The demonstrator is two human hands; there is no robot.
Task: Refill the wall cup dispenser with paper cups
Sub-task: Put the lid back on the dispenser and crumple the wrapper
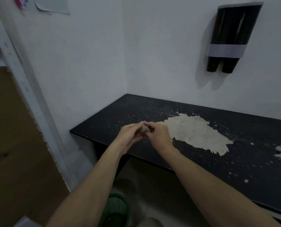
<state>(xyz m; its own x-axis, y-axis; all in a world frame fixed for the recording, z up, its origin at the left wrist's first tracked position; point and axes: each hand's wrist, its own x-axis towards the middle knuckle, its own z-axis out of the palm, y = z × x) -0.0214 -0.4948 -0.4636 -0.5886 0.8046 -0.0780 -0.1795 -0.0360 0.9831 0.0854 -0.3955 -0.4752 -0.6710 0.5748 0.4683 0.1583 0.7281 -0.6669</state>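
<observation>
Both hands meet over the front left part of the surface (202, 161). The left hand (130, 135) and right hand (159, 135) have their fingers curled round one small, pale, crumpled wad (144, 128), pinched between the fingertips of both. What the wad is cannot be told; it looks like a scrap of thin wrap or paper. Each grip is narrow and closed on it.

No paper cups show anywhere in view. The surface is dark, with large pale patches where the top layer has peeled away.

The dispenser (233, 38) hangs on the wall above the surface, up and to the right, well apart from the hands. It is a dark twin-tube unit with a pale band across its lower part and two open mouths at the bottom. Whether the tubes hold any cups cannot be seen.

A green basket (116, 208) stands on the floor below the hands, near the surface edge.

Handling, as a judgement: paper cups are light, thin-walled and easily crushed. A stack should be held round its sides with a light, even grip, not by the rim. The wad is soft and weightless and would likely go into the basket first.
</observation>
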